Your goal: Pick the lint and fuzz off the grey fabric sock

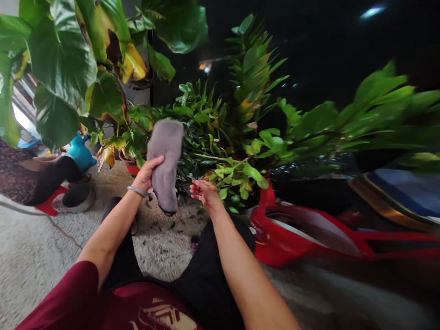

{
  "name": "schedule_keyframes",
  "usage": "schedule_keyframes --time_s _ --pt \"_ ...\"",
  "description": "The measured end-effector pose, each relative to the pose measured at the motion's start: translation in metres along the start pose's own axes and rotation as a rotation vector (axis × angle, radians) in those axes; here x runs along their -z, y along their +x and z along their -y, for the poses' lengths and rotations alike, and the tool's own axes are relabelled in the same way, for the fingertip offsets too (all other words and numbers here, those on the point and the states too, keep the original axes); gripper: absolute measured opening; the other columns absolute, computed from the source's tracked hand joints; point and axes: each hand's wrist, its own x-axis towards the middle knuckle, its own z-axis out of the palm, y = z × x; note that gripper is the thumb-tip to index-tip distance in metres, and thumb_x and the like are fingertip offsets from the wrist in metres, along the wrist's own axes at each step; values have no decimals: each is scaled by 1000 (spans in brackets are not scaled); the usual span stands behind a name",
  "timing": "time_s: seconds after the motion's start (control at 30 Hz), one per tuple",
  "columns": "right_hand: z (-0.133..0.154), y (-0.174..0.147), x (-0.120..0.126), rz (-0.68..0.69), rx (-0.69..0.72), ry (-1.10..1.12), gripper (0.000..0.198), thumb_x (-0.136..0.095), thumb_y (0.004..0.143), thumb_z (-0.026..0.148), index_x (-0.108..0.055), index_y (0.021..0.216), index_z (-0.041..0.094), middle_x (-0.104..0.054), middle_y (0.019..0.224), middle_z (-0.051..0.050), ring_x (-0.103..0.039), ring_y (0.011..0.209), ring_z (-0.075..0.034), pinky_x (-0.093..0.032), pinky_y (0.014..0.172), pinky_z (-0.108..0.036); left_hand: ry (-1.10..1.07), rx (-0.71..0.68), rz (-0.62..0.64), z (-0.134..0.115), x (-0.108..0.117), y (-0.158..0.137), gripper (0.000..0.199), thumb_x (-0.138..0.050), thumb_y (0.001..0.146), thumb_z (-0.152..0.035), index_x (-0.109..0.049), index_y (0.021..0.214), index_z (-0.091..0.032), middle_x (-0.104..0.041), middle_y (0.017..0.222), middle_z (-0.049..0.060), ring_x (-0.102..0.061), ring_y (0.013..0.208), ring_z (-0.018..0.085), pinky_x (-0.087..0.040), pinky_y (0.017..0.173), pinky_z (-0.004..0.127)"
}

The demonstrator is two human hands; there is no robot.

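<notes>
My left hand [147, 176] is closed around the edge of a grey plush insole [167, 156], thumb lying across its fuzzy face. The insole is held upright, its narrower end low, with a dark rim showing at the bottom. To its right and apart from it, my right hand [205, 191] has its thumb and fingers drawn together in a pinch. A tiny pale speck shows at those fingertips, too small to name. Green leafy stems [237, 176] are just beyond the right hand.
Large-leaved plants [65, 59] hang at the upper left. A red bag [285, 233] stands beside my right knee. Leftward, another person [20, 178] sits on a red stool [51, 199] near a dark-lined bucket [79, 197]. Dry leaf bits litter the concrete floor [161, 247].
</notes>
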Motion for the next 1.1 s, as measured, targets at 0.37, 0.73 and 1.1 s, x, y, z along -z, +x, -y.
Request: schedule_keyframes --time_s 0.37,0.73,1.1 --pt "-2 1 15 -41 -53 -90 9 -74 74 25 -66 73 21 -70 59 0 -60 47 -11 -45 41 -18 271 90 176 13 5 -30 43 -86 60 -22 -76 101 -16 -78 86 9 -73 84 31 -56 85 46" --pt "-4 4 17 -76 -59 -60 16 -75 72 27 -60 69 23 -62 51 4 -57 44 -13 -46 41 -21 527 141 180 53 -3 -15 37 -93 50 -32 -79 81 -16 -78 81 9 -72 77 26 -57 82 41" --pt "-5 2 10 -17 -57 -55 21 -80 69 27 -64 82 21 -72 63 0 -63 51 -13 -50 46 -21 279 -119 189 -8 -30 -14 56 -93 50 -38 -76 98 -14 -78 90 8 -71 81 23 -57 82 37"
